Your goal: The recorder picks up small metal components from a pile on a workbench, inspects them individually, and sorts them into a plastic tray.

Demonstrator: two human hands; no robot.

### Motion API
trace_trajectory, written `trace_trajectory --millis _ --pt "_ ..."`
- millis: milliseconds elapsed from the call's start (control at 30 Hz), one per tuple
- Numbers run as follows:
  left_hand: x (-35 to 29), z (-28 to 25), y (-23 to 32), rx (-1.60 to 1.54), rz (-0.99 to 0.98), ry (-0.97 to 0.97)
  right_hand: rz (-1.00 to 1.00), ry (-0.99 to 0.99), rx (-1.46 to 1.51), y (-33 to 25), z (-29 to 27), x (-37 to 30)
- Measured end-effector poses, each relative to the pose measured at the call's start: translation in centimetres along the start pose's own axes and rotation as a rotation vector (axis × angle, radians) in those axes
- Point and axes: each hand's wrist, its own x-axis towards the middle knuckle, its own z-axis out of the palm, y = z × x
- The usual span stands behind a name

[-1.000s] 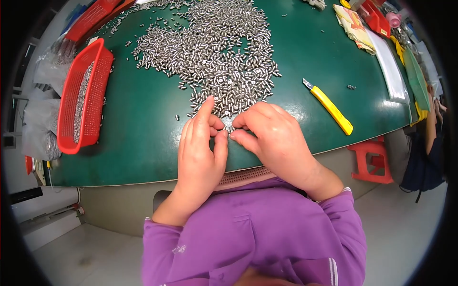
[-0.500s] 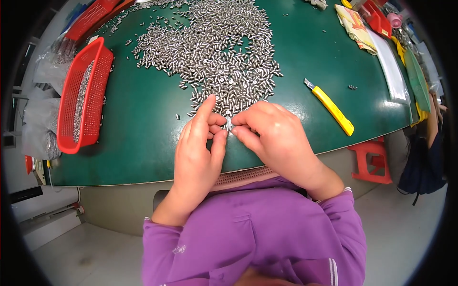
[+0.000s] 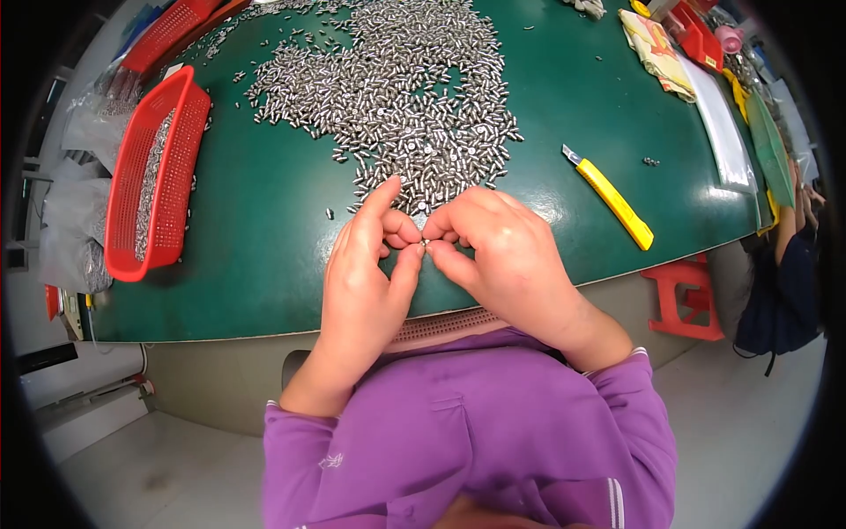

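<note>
A large heap of small silvery, bullet-shaped metal parts (image 3: pixel 423 115) spreads over the green table, its near end just beyond my fingers. My left hand (image 3: pixel 363 256) and my right hand (image 3: pixel 507 242) meet at the heap's near edge, thumbs and forefingers pinched. Between the fingertips shows a tiny metal part (image 3: pixel 426 242), mostly covered by the fingers. The left forefinger is curled in, while another finger of that hand points up toward the heap. Both wrists rest by the table's front edge.
A red perforated basket (image 3: pixel 119 216) holding more metal parts stands at the left, beside clear plastic bags (image 3: pixel 75 220). On the right lies a yellow box cutter (image 3: pixel 614 203) with its blade out. A red stool (image 3: pixel 683 300) is below the table's right side.
My right hand has shifted slightly left, bringing its fingertips against those of my left hand around the tiny metal part. The left hand has hardly moved.
</note>
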Motion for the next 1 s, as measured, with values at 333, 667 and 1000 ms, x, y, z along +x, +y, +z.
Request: trace_trajectory --millis 333,667,1000 --pt "0.1 -0.5 0.1 -0.034 -0.05 -0.049 -0.01 -0.036 0.006 0.1 -0.2 -0.1" --pt "-0.1 -0.9 -0.3 -0.088 -0.006 -0.067 -0.049 -0.075 0.038 0.3 -0.3 -0.3" --pt "-0.1 -0.4 -0.7 -0.245 -0.042 0.042 -0.141 -0.083 -0.067 0.0 0.5 -0.1"
